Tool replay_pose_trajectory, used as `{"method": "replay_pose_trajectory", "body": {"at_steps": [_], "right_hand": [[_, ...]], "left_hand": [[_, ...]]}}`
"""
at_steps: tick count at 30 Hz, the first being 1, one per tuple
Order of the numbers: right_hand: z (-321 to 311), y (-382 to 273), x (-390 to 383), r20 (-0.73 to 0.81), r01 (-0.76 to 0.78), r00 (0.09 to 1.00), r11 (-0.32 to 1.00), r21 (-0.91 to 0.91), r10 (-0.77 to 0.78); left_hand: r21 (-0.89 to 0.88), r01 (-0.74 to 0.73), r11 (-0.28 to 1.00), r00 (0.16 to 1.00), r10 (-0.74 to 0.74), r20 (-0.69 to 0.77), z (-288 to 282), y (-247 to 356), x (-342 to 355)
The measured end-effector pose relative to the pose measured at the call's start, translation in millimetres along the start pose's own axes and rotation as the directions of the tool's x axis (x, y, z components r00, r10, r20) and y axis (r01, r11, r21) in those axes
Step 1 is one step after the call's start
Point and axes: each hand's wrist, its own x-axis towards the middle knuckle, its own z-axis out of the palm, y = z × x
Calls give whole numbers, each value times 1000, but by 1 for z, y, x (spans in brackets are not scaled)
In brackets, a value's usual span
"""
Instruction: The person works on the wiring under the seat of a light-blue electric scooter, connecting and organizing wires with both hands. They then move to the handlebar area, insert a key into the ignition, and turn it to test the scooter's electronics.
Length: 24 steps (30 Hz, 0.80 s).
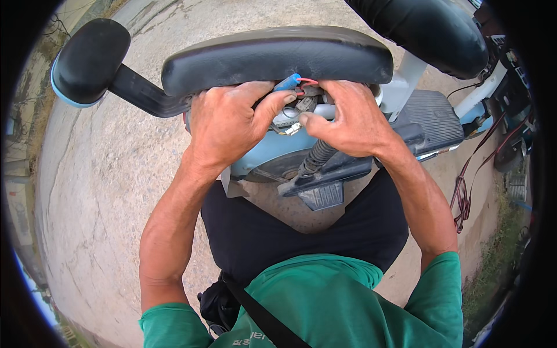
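Observation:
A bundle of wires with grey plugs (pixel 306 103) hangs out below the black seat (pixel 278 58) of a light-blue scooter (pixel 272 148). A blue sleeve or connector (pixel 288 82) and a red wire (pixel 307 81) stick up at its top. Lower down shows a small white plug (pixel 293 129). My left hand (pixel 232 119) is closed at the bundle's left side, its thumb against the wires. Opposite it, my right hand (pixel 351 119) curls in from the right, thumb beside the white plug. Most fingertips of both hands are hidden under the seat edge.
A black backrest pad (pixel 91 61) on an arm juts out at left. Another black padded seat (pixel 426 35) is at upper right, above the ribbed footboard (pixel 430 122). Beneath the hands are a corrugated hose (pixel 317 158) and a black pedal (pixel 321 196). Dark red cables (pixel 461 200) dangle at right.

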Motion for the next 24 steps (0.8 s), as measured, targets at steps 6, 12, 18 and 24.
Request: {"method": "replay_pose_trajectory", "body": {"at_steps": [6, 12, 18, 24], "right_hand": [[-3, -2, -1, 33, -42, 999, 999, 30, 41], [11, 5, -10, -124, 103, 987, 995, -9, -103], [16, 1, -25, -265, 208, 934, 968, -142, -239], [16, 7, -35, -369, 193, 905, 978, -82, -209]], "left_hand": [[47, -15, 999, 999, 17, -32, 3, -1, -1], [46, -12, 999, 999, 14, -39, 4, -2, -2], [38, -30, 999, 998, 32, -56, 5, -1, -1], [35, -18, 999, 999, 19, -43, 5, 0, -1]]}}
